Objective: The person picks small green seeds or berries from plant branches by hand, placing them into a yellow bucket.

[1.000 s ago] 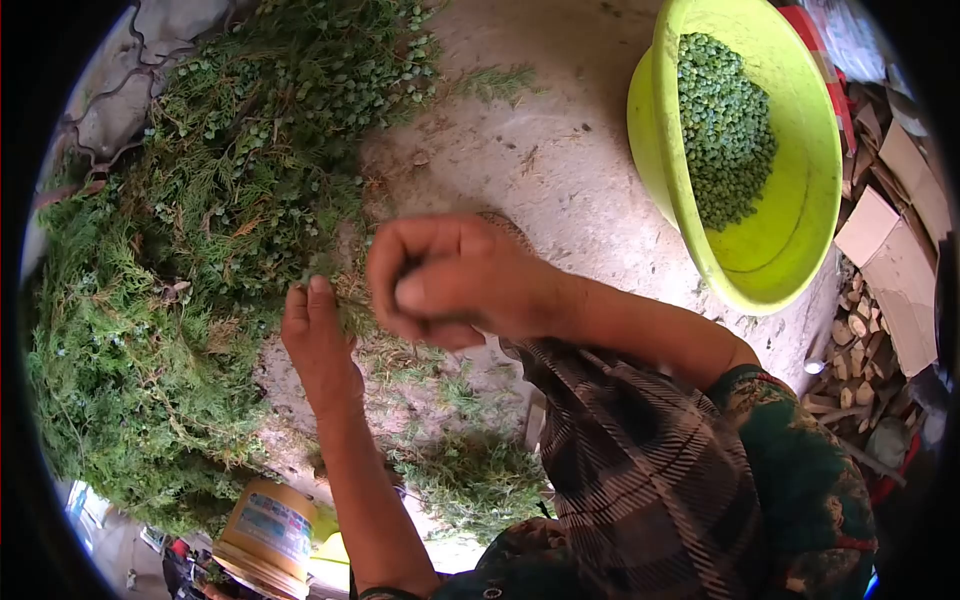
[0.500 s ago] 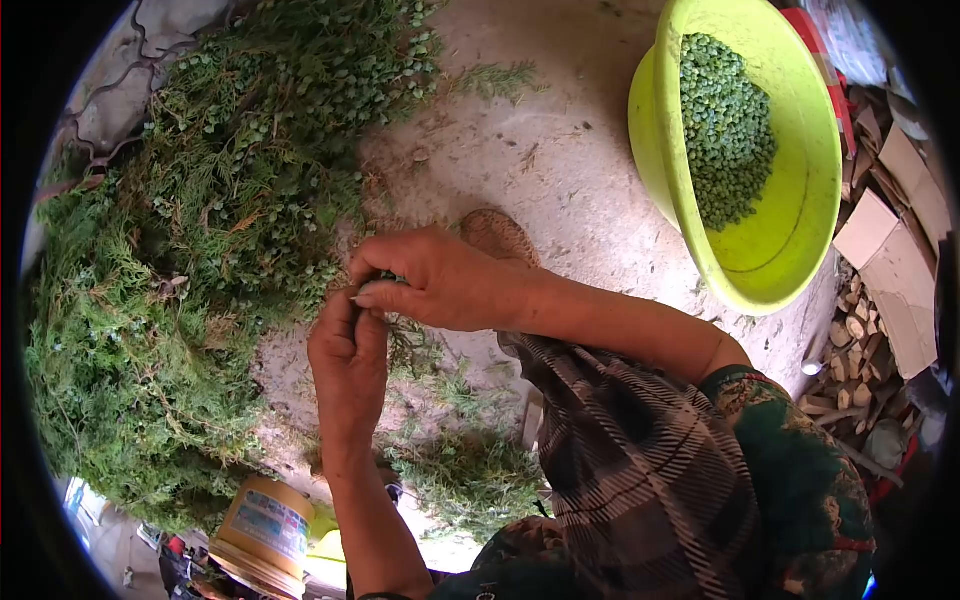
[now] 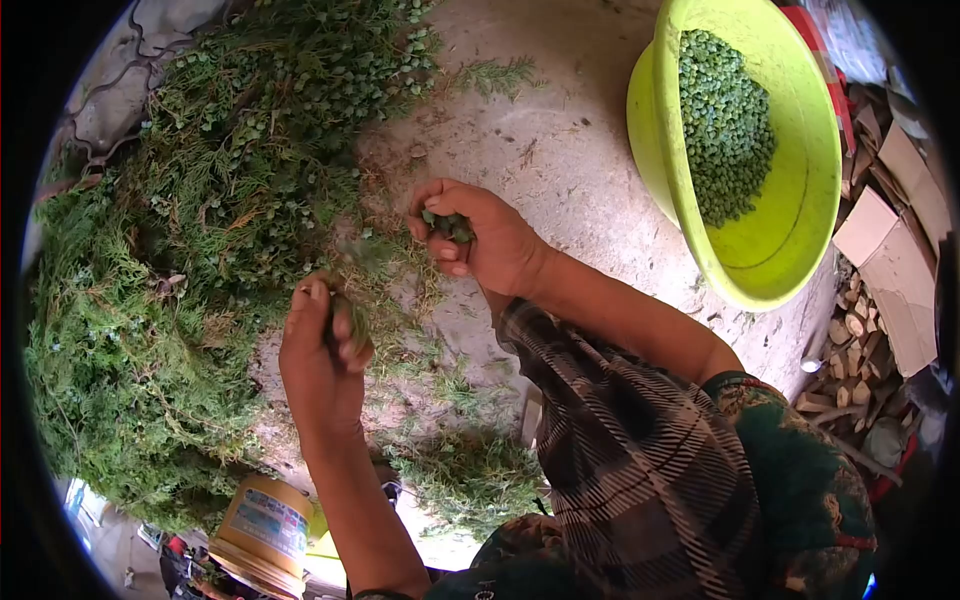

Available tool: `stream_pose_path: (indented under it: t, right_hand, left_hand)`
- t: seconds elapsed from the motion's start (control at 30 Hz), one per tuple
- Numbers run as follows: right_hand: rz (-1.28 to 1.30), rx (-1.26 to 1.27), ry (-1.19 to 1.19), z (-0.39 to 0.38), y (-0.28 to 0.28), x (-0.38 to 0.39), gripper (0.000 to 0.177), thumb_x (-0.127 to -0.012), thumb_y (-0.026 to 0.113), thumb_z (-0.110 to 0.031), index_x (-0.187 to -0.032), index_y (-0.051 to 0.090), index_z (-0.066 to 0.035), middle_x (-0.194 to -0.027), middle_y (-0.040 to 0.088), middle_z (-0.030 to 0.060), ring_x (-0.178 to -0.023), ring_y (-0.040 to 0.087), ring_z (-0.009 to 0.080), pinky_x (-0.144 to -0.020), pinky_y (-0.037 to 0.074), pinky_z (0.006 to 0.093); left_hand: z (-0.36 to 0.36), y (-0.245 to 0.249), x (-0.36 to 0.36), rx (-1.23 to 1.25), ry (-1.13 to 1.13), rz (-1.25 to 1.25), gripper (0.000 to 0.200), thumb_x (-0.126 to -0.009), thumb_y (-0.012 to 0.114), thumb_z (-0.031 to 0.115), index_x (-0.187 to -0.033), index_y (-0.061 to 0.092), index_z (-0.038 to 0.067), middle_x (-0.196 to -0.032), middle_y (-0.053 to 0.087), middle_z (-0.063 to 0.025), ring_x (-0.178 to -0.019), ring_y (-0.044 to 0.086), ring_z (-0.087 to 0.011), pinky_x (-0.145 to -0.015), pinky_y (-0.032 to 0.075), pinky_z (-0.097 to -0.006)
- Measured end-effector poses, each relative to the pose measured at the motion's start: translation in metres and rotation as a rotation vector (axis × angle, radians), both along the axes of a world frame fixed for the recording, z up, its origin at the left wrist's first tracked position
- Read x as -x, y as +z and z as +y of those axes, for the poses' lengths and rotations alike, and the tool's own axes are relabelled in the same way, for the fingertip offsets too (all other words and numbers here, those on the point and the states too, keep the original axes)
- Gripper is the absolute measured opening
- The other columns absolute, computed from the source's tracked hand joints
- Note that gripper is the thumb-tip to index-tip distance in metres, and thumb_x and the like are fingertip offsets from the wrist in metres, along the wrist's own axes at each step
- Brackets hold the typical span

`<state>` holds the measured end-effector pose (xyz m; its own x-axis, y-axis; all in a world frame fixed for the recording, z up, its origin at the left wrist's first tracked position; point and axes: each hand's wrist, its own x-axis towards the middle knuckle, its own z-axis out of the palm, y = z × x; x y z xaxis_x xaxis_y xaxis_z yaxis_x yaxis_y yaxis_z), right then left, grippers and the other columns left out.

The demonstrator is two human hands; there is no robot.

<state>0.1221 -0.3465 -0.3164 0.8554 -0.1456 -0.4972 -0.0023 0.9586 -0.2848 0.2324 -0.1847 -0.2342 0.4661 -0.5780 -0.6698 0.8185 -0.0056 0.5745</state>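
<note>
My left hand point(image 3: 320, 350) is closed around a green sprig point(image 3: 345, 318), just beside the big heap of green branches with small blue-green cones point(image 3: 200, 200). My right hand point(image 3: 480, 238) is raised a little to the right of it, its fingers curled over a few picked green cones point(image 3: 445, 225). The two hands are apart. A lime-green plastic basin point(image 3: 790, 250) at the upper right holds a mound of loose green cones point(image 3: 725, 125).
The ground is pale concrete point(image 3: 560, 170) strewn with bits of foliage. A smaller tuft of stripped twigs point(image 3: 470, 480) lies near my knees. A yellow tin point(image 3: 265, 530) stands at the bottom left. Cardboard and wood scraps point(image 3: 885, 290) pile up at the right edge.
My hands were pressed together over a sprig half a second ago; they have pulled apart, the right moving up and right with cones, the left shifting left with the sprig.
</note>
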Motion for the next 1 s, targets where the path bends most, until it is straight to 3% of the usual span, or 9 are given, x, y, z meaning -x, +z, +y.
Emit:
stream_pose_path:
  t: [0.1,0.2,0.27,0.37,0.47,0.7,0.83,0.9,1.0]
  right_hand:
    - [-0.028,-0.084,0.01,-0.003,0.001,0.004,0.014,-0.083,0.05,-0.02,-0.088,0.051,-0.007,-0.076,0.054,0.0067,-0.054,0.047,0.0095,-0.04,0.038,0.0246]
    - [-0.133,-0.097,0.102,-0.005,0.007,0.009,0.015,-0.084,0.05,-0.021,-0.087,0.052,-0.006,-0.078,0.055,0.0079,-0.059,0.051,0.0112,-0.044,0.043,0.0268]
    - [-0.186,-0.069,0.176,0.0,0.007,0.009,0.016,-0.084,0.051,-0.021,-0.086,0.053,-0.006,-0.079,0.056,0.0087,-0.061,0.053,0.0124,-0.046,0.046,0.0282]
    - [0.057,-0.016,0.282,0.019,0.001,0.001,0.02,-0.088,0.047,-0.023,-0.095,0.054,-0.006,-0.079,0.057,0.0096,-0.062,0.056,0.0175,-0.048,0.05,0.0308]
    - [0.066,-0.317,0.341,0.023,0.013,-0.005,0.026,-0.09,0.045,-0.025,-0.105,0.053,-0.005,-0.087,0.06,0.0111,-0.072,0.062,0.0246,-0.065,0.057,0.0408]
    - [0.137,-0.249,0.344,0.01,-0.002,0.001,0.029,-0.089,0.047,-0.028,-0.095,0.055,-0.001,-0.087,0.059,0.0147,-0.069,0.061,0.0245,-0.053,0.054,0.0403]
    - [-0.429,-0.563,-0.067,-0.045,0.038,0.031,0.031,-0.092,0.042,-0.028,-0.101,0.053,-0.001,-0.08,0.059,0.0139,-0.063,0.06,0.0214,-0.044,0.05,0.0344]
    - [-0.976,-0.587,-0.281,-0.078,0.064,0.051,0.034,-0.095,0.034,-0.031,-0.108,0.051,-0.004,-0.077,0.058,0.0106,-0.056,0.057,0.0176,-0.041,0.048,0.0299]
    - [-0.985,-0.462,-0.257,-0.098,0.062,0.06,0.051,-0.096,0.021,-0.046,-0.119,0.047,-0.009,-0.079,0.058,0.0076,-0.05,0.056,0.017,-0.039,0.046,0.0262]
  left_hand:
    - [-0.002,-0.013,-0.001,-0.119,0.192,0.052,0.014,-0.094,0.046,0.018,-0.1,0.05,0.006,-0.081,0.058,-0.0058,-0.067,0.056,-0.0138,-0.057,0.049,-0.0239]
    - [-0.004,-0.019,0.002,-0.099,0.267,0.028,0.015,-0.094,0.045,0.018,-0.101,0.048,0.005,-0.097,0.059,-0.0125,-0.09,0.058,-0.024,-0.076,0.052,-0.0336]
    - [-0.014,-0.015,0.01,-0.116,0.293,-0.097,0.017,-0.095,0.043,0.019,-0.103,0.046,0.005,-0.099,0.058,-0.0135,-0.093,0.058,-0.0247,-0.078,0.051,-0.0345]
    - [-0.033,-0.005,0.036,-0.152,0.255,-0.376,0.022,-0.096,0.039,0.022,-0.109,0.043,0.004,-0.1,0.058,-0.0139,-0.096,0.056,-0.0251,-0.079,0.05,-0.0352]
    - [-0.047,0.015,0.059,-0.253,0.145,-0.485,0.028,-0.097,0.036,0.026,-0.115,0.04,0.005,-0.098,0.058,-0.0129,-0.098,0.056,-0.0238,-0.08,0.049,-0.0346]
    - [-0.032,-0.001,0.033,-0.354,0.186,-0.693,0.034,-0.095,0.043,0.03,-0.113,0.048,0.002,-0.098,0.058,-0.0089,-0.094,0.054,-0.017,-0.084,0.042,-0.0292]
    - [-0.031,0.004,0.013,-0.354,0.181,-0.691,0.031,-0.094,0.042,0.025,-0.109,0.048,-0.002,-0.095,0.058,-0.0103,-0.085,0.053,-0.018,-0.088,0.041,-0.0325]
    - [-0.027,0.01,0.01,-0.285,0.116,-0.602,0.025,-0.093,0.042,0.023,-0.102,0.049,0.001,-0.088,0.057,-0.009,-0.08,0.054,-0.0179,-0.083,0.044,-0.0338]
    - [-0.025,0.015,0.011,-0.266,0.094,-0.546,0.018,-0.092,0.044,0.021,-0.094,0.048,0.004,-0.078,0.054,-0.007,-0.071,0.052,-0.016,-0.072,0.046,-0.0331]
